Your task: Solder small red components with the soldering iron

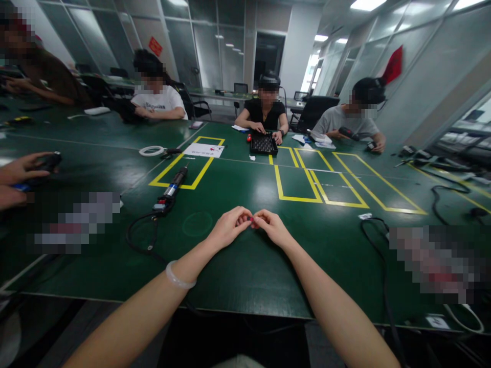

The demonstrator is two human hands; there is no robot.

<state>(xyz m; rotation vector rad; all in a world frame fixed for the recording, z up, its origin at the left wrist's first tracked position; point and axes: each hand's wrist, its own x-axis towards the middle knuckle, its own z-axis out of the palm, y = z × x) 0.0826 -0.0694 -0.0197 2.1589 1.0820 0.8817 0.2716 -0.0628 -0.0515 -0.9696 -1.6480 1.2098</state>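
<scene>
Above the green table (245, 276), my left hand (230, 226) and my right hand (271, 226) meet fingertip to fingertip. Between them they pinch a small red and dark piece (250, 219), too small and too covered by fingers to tell its kind. A pale bracelet rings my left wrist. To the left of my hands, an electric screwdriver (175, 185) lies on the table, untouched, its black cable looping toward me.
Yellow tape outlines (299, 198) mark the table, with a paper sheet (203, 149) on one. A person across handles a black tray (263, 144). Other people sit around; a co-worker's hand (23, 171) reaches in at left. A black cable (378, 255) runs at right.
</scene>
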